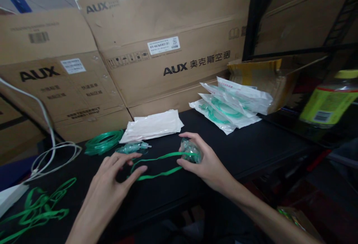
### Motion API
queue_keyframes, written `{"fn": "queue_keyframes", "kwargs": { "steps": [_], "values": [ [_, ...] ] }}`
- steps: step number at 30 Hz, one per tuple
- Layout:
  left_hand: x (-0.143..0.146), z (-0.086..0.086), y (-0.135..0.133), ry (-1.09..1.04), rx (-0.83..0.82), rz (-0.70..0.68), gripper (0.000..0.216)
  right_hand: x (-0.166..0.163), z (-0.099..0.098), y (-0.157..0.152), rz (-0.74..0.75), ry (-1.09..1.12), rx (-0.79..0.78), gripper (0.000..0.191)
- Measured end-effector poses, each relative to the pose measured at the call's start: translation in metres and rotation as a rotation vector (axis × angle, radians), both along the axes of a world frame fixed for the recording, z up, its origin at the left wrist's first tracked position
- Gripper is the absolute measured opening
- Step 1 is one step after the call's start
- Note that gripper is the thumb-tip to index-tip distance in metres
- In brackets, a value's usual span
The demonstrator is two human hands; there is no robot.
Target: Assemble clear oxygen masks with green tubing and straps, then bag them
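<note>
My right hand point(200, 158) is closed around a clear, green-tinted oxygen mask point(190, 150) above the black table. From the mask a green elastic strap point(162, 172) runs leftward in a long loop. The loop's far end lies between the thumb and fingers of my left hand point(117, 171), which are apart; that hand grips nothing. Just beyond my left fingertips lies another clear green piece with a pale nozzle point(134, 147), perhaps a second mask. A coil of green tubing point(103, 142) rests behind it to the left.
White paper packets point(153, 124) lie against large cardboard boxes point(173, 50) at the back. Several clear packs with green tubing point(226, 106) are stacked at right, near an open carton point(279, 76) and a yellow-capped bottle point(327, 102). Green straps point(41, 208) and a white cable point(46, 110) lie left.
</note>
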State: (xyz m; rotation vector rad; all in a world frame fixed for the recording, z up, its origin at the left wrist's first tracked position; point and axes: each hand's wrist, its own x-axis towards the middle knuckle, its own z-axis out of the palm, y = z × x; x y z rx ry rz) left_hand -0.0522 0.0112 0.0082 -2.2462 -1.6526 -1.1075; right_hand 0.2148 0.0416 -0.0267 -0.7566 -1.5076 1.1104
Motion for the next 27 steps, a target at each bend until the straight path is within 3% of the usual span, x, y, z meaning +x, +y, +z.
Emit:
{"fn": "queue_keyframes", "kwargs": {
  "steps": [3,8,11,20,27],
  "values": [
    [0.016,-0.001,-0.005,-0.008,-0.013,-0.074,0.052,0.000,-0.001,-0.001,0.045,-0.101,0.017,0.062],
    [0.060,-0.010,-0.011,-0.104,-0.150,-0.290,0.025,-0.001,-0.001,-0.006,0.071,-0.191,0.113,0.057],
    [0.072,-0.015,-0.009,-0.143,-0.231,-0.378,0.018,-0.002,-0.002,-0.008,0.078,-0.215,0.110,0.051],
    [0.067,-0.013,-0.012,-0.199,-0.342,-0.395,0.010,-0.005,-0.003,-0.011,0.087,-0.315,0.331,0.045],
    [0.063,-0.013,-0.011,-0.104,-0.308,-0.312,0.016,-0.006,0.000,-0.013,0.028,-0.278,0.279,0.039]
  ]
}}
